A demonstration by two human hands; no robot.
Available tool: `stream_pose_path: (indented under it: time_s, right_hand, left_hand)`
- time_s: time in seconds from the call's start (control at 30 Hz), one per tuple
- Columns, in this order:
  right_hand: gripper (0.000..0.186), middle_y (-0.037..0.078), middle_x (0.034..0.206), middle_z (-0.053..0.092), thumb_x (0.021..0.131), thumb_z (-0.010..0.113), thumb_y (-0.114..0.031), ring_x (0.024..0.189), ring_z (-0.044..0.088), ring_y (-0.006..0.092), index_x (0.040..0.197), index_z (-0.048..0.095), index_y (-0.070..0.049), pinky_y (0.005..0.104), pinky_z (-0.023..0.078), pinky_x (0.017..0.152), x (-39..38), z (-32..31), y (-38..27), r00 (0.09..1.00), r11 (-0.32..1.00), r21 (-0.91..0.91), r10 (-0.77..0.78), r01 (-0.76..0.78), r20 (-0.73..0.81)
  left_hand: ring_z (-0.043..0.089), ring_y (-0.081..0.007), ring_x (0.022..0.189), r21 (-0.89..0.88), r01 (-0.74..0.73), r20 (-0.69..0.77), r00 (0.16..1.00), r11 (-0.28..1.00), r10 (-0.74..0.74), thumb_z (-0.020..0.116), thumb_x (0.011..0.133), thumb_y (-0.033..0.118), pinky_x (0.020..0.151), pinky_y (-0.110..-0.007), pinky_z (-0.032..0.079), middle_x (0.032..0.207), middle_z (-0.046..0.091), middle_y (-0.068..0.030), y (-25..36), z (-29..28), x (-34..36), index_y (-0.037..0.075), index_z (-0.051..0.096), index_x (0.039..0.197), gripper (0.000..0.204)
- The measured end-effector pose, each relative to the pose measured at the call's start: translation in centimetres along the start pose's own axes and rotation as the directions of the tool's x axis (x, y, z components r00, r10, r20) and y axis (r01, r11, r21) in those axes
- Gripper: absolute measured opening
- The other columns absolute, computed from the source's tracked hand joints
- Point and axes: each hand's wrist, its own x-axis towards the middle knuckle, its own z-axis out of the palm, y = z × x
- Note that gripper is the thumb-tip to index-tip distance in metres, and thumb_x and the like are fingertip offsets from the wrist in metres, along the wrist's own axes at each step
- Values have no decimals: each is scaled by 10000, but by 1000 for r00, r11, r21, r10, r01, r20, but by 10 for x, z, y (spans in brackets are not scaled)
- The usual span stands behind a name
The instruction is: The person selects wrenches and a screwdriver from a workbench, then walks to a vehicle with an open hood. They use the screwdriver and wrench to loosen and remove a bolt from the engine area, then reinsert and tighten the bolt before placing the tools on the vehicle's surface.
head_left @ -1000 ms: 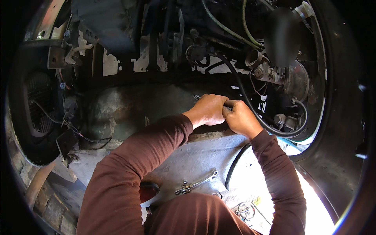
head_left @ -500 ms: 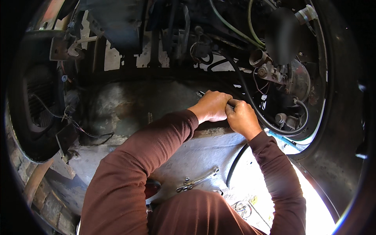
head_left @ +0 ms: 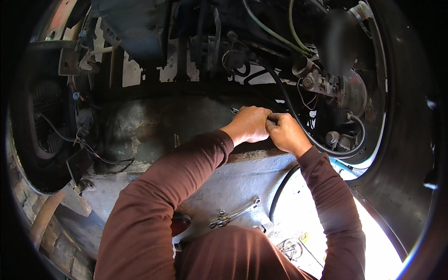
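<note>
A thick black rubber hose [head_left: 285, 93] curves close past the right hand [head_left: 287, 133], hemming in that side, with a dull grey metal valve fitting [head_left: 313, 83] beyond it. The left hand [head_left: 249, 123] meets the right — both sets of fingers curled closed. A slim silver metal tip [head_left: 234, 111] juts past the left fist, which seems to grip it; what the right holds is hidden. Below, a long silver wrench [head_left: 239, 214] lies on a scuffed pale-grey surface [head_left: 210, 196], near a black ribbed hose [head_left: 278, 192]. Bright light floods the ground [head_left: 296, 210] at lower right.
</note>
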Motion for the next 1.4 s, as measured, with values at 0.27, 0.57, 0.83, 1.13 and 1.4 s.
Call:
stream_pose_path:
  time_s: [0.27,0.57,0.83,1.13,1.4]
  right_hand:
    - [351,287,1001,754,940,639,-237,998,744,429,1178,769,-16,455,574,906,-6,-7,1,994,981,-179,-92,80,-60]
    - [340,275,1009,753,937,643,-253,989,737,431,1154,775,-27,461,576,893,-11,-12,-2,998,985,-159,-69,67,-8]
    - [323,274,945,747,916,644,-253,948,729,459,1111,788,-40,494,577,872,-16,-4,-2,997,989,-143,-43,34,-58]
    - [294,238,866,744,919,679,-275,861,731,433,1114,796,-89,515,579,807,-30,-16,5,972,945,-296,-188,140,-139]
    - [243,186,843,752,917,723,-277,826,726,394,1088,798,-122,497,575,777,13,-46,5,905,781,-490,-424,387,39]
  left_hand:
    - [727,-405,990,39,-7,-77,997,999,9,675,821,158,891,-488,563,980,768,-181,0,11,2,99,731,1044,237]
    - [730,-398,982,12,-13,-46,999,1000,13,657,836,147,959,-538,518,982,771,-178,0,13,3,121,737,1088,265]
    - [736,-386,988,9,-25,-14,1000,1000,25,678,848,174,968,-536,503,979,779,-153,-2,9,2,131,735,1091,253]
    - [718,-408,984,30,-90,-75,993,996,92,682,837,174,967,-523,475,950,762,-182,5,26,9,86,672,1092,270]
    - [703,-431,1019,-145,-5,-157,987,989,-18,690,883,207,958,-557,434,1002,752,-207,7,21,24,39,613,1133,311]
